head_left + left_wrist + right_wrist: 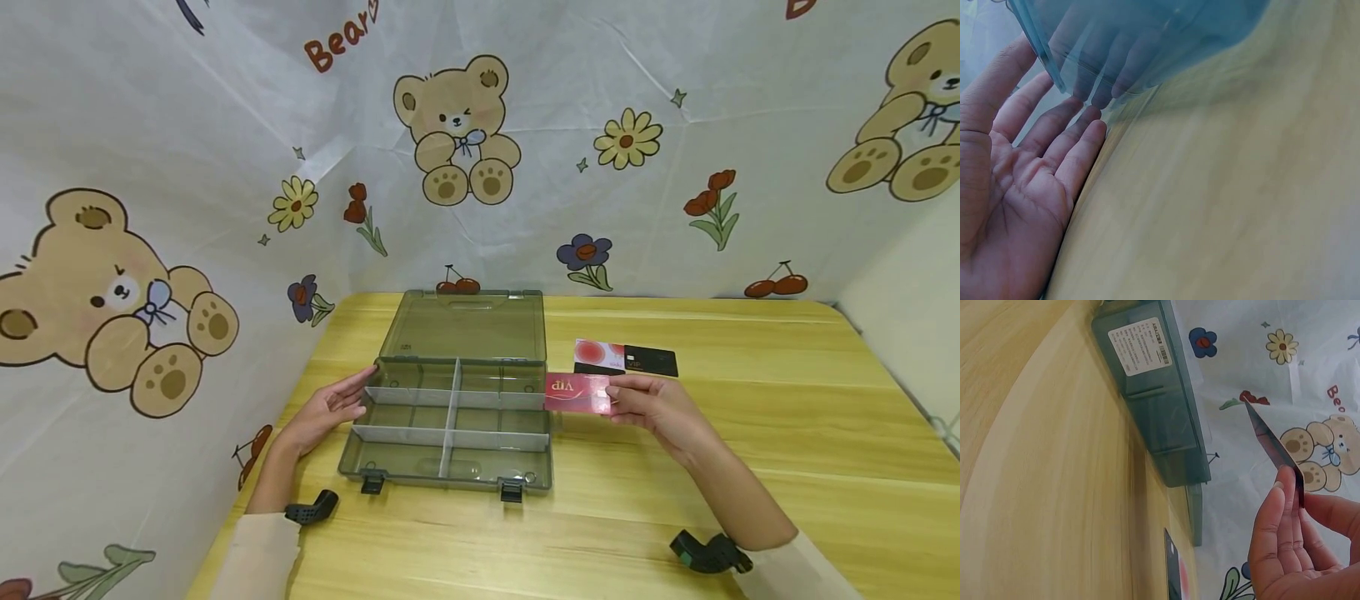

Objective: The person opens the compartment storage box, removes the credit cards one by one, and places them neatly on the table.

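My right hand pinches a pink VIP card by its right end, close to the right side of a grey see-through divided box. In the right wrist view the card is seen nearly edge-on between thumb and fingers, raised above the table. The box lies with its lid folded back, and pale dividers split it into several compartments. At the box's left side, my left hand rests with straight fingers touching the wall, which the left wrist view shows from the palm side.
Behind my right hand, a black card and a pink-and-white card lie overlapping on the wooden table, with another dark edge beneath. Two black latches hang from the box's front. A bear-print cloth stands behind the table.
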